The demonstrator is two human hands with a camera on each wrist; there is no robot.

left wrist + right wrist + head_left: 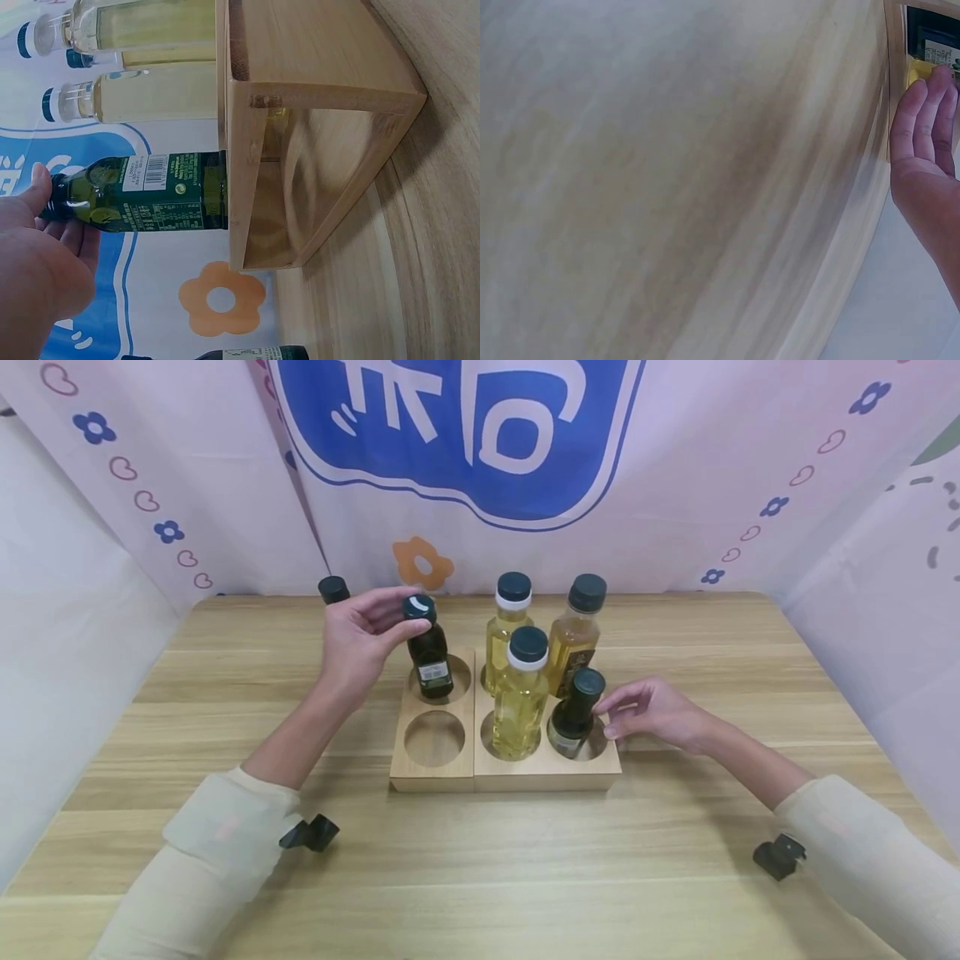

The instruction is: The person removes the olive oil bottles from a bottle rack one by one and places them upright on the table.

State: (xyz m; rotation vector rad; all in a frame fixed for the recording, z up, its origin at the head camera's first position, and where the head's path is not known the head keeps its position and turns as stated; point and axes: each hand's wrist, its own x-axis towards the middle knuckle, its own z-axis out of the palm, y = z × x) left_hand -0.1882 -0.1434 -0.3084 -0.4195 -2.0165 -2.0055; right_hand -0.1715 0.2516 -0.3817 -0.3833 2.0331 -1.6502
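Observation:
My left hand pinches a dark green glass bottle by its cap. The bottle is upright at the rack's back left hole; in the left wrist view its base is right at the rack's top board. Beside the right end of the wooden rack is my right hand, its fingers loosely bent close to another dark green bottle. That bottle stands in the front right hole. In the right wrist view the right fingers overlap the rack's edge, holding nothing.
Two pale yellow oil bottles, one in front and one behind, and an amber bottle stand in the rack. Behind my left hand is another dark bottle. A printed cloth hangs along the table's back edge.

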